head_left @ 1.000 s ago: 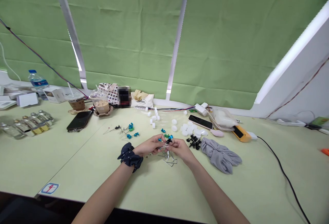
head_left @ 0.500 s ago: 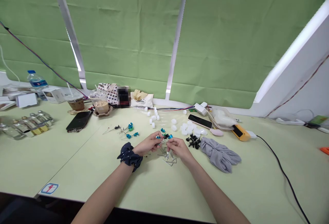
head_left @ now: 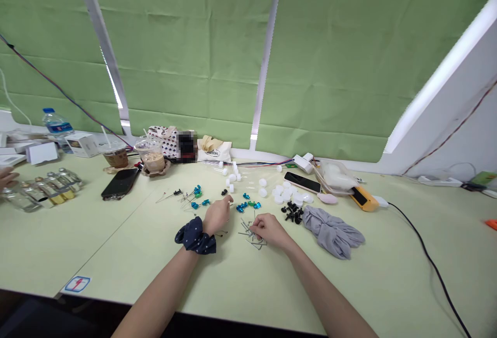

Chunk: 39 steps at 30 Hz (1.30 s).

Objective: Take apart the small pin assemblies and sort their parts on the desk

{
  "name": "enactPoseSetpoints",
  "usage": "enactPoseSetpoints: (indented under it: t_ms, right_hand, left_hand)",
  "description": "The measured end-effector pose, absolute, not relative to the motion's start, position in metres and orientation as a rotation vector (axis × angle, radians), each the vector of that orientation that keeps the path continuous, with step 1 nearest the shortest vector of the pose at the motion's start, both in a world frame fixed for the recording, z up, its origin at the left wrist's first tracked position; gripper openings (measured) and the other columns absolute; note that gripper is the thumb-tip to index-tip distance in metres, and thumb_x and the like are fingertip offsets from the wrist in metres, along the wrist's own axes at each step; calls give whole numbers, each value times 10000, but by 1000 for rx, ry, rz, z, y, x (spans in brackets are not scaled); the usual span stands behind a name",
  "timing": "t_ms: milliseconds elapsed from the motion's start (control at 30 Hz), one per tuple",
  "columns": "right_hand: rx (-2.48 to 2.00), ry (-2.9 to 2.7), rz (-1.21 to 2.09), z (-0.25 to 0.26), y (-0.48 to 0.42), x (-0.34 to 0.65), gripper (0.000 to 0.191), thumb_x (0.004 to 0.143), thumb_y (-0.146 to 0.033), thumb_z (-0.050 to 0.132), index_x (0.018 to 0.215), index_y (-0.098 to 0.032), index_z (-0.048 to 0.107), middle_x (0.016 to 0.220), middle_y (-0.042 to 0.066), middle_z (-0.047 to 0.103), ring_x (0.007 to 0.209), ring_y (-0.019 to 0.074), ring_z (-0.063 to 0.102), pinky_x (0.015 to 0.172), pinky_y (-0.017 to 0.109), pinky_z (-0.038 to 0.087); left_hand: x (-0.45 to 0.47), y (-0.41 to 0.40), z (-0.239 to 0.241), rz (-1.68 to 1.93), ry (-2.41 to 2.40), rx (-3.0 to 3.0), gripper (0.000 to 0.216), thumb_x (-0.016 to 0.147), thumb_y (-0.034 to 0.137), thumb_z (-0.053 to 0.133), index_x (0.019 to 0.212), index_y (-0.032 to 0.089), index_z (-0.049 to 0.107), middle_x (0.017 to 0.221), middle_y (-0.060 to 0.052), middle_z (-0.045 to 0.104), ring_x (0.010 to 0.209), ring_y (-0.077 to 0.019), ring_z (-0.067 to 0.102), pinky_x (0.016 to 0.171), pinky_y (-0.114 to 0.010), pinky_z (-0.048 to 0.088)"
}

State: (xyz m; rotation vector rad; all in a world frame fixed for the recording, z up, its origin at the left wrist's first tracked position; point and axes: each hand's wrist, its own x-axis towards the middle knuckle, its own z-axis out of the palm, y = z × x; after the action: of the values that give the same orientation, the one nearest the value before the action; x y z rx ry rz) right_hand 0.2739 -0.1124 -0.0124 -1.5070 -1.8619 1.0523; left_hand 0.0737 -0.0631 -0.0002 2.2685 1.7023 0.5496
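Observation:
My left hand [head_left: 218,216], with a dark dotted scrunchie [head_left: 195,235] on its wrist, is left of centre, back toward me. Its fingers curl forward, partly hidden. A small black piece [head_left: 224,192] shows just beyond them; whether they grip it is unclear. Over a loose pile of thin grey metal rods [head_left: 256,245], some bent, my right hand [head_left: 269,230] pinches a rod with thumb and fingertips. Blue and green small pieces [head_left: 241,207] lie just past the hands. Farther left are thin wire stems with blue, green and black heads [head_left: 194,204].
White caps [head_left: 287,191], black knobs [head_left: 292,212] and a grey cloth [head_left: 332,232] lie to the right, near a phone [head_left: 302,182]. Another phone [head_left: 120,183], drink cups [head_left: 152,158] and glass bottles [head_left: 50,189] are leftward. Another person's hand [head_left: 6,176] shows at the left edge.
My left hand has moved left, away from my right hand. The black piece, earlier between the hands, now appears beyond the left fingers. Another person's hand has appeared at the left edge.

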Motion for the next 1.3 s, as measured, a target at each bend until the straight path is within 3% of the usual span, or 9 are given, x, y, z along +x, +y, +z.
enactPoseSetpoints:
  t_ms: [100,267,533,767,900,1067,1300]
  right_hand:
    - [-1525,-1869,1021,-13,-113,274,166,731,-298,564,643,-158,569,531,31,628,439,103,516,440,184,363]
    - [-1534,-1866,983,-14,-112,274,209,733,-336,575,623,-160,553,495,19,599,406,94,479,425,184,346]
    - [-1485,-1863,1016,-17,-108,276,241,743,-370,568,637,-154,562,487,2,558,418,90,461,421,182,324]
    - [-1440,-1841,1052,-17,-109,277,243,744,-368,569,625,-158,543,474,-14,535,415,88,449,438,189,339]
    - [-1440,-1839,1061,-17,-109,277,247,738,-379,579,629,-160,547,482,-14,544,424,94,463,450,193,353]
    - [-1444,-1830,1081,-16,-108,277,237,732,-373,593,641,-157,560,479,-13,551,423,93,466,454,194,357]
    - [-1429,-1854,1062,-19,-107,278,227,747,-356,581,649,-152,560,500,-6,564,427,86,466,437,182,335]
  left_hand:
    - [68,-63,1,368,1717,2413,281,849,149,353,1044,199,548,969,-101,620,864,-222,603,699,-276,407]
    - [60,-66,4,166,1713,2535,296,831,163,407,1076,212,565,972,-114,601,831,-229,617,687,-294,426]
    - [36,-69,30,121,1709,2515,315,828,191,430,1086,291,580,1011,-65,630,923,-229,598,720,-292,425]
    - [-30,-48,37,253,1954,2255,443,634,78,583,1047,239,577,1014,-55,567,873,-191,584,737,-247,419]
    - [-46,-34,23,203,1918,2197,533,519,159,705,1040,224,608,952,-52,591,903,-235,574,773,-270,420]
    - [-38,-23,14,230,1953,2136,264,656,238,614,917,207,633,863,-51,632,889,-232,584,731,-272,424]
    - [-36,-20,9,239,1959,2118,294,654,214,604,947,207,624,840,-45,635,854,-214,590,707,-254,424]
